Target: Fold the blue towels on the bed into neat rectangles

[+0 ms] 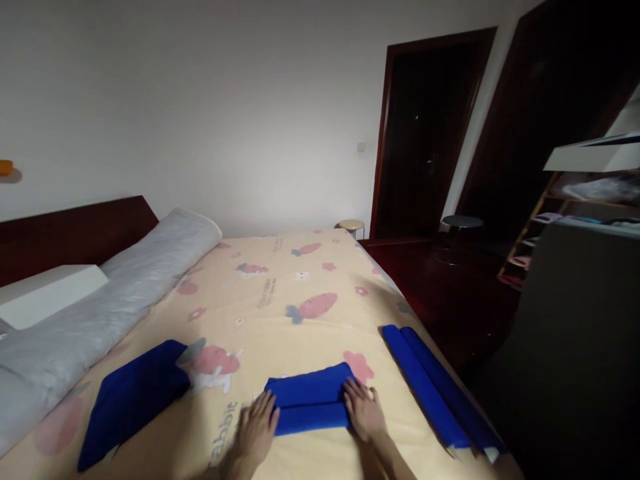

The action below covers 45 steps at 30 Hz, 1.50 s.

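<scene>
A folded piece of blue cloth (311, 392) lies on the bed in front of me, with a fold line running across its width. My left hand (257, 427) rests flat at its left end, fingers spread. At the right end, my right hand (365, 408) lies with its fingers stretched over the cloth's edge. Another blue cloth piece (133, 400) is spread on the bed to the left. Two long narrow blue rolls or folded strips, one nearer (425, 387) and one beside it (453, 393), lie side by side near the bed's right edge.
The patterned bedsheet (280, 267) stretches to the far wall. A grey rolled quilt (150, 273) and a white box (55, 290) lie by the headboard (75, 230). Beyond the right edge stand a dark stool (463, 222), a light stool (351, 225) and a shelf rack (595, 160).
</scene>
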Each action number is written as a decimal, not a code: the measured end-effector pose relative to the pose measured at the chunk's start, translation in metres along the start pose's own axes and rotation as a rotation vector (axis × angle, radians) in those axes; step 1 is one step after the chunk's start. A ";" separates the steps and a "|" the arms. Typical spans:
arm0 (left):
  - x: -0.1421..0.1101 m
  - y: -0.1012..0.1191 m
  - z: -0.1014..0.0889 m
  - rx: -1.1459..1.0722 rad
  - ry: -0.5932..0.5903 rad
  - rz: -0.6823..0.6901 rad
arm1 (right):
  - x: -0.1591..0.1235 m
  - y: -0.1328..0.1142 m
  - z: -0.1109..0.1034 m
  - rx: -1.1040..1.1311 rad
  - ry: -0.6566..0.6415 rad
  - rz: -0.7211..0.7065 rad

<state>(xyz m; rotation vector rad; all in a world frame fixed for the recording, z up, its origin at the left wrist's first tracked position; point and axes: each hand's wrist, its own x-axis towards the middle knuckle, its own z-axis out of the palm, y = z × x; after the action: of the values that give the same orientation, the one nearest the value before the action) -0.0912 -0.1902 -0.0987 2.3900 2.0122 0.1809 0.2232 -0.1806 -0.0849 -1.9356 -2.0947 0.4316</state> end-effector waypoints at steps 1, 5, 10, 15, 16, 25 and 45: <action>-0.004 -0.019 -0.001 0.023 0.057 -0.016 | -0.001 0.014 -0.005 -0.014 0.024 0.030; -0.008 -0.020 -0.001 0.004 0.230 0.033 | -0.006 0.012 -0.007 0.012 0.086 -0.031; 0.017 0.070 0.003 -0.133 0.005 0.204 | -0.001 -0.058 0.016 0.162 -0.051 -0.283; 0.016 0.034 0.002 -0.030 -0.107 0.063 | 0.007 -0.009 0.005 0.022 -0.038 -0.091; 0.012 0.017 0.000 -0.004 -0.086 0.038 | 0.006 0.011 -0.001 -0.018 -0.012 -0.026; 0.015 0.059 0.008 -0.070 0.003 0.165 | 0.000 -0.024 0.004 0.111 0.001 -0.223; 0.015 0.080 0.029 -0.078 0.109 0.190 | 0.006 -0.052 0.022 0.142 -0.104 -0.277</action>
<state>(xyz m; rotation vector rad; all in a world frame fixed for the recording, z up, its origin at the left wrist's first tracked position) -0.0068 -0.1872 -0.1200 2.5714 1.7785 0.3930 0.1666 -0.1787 -0.0851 -1.5470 -2.2850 0.6135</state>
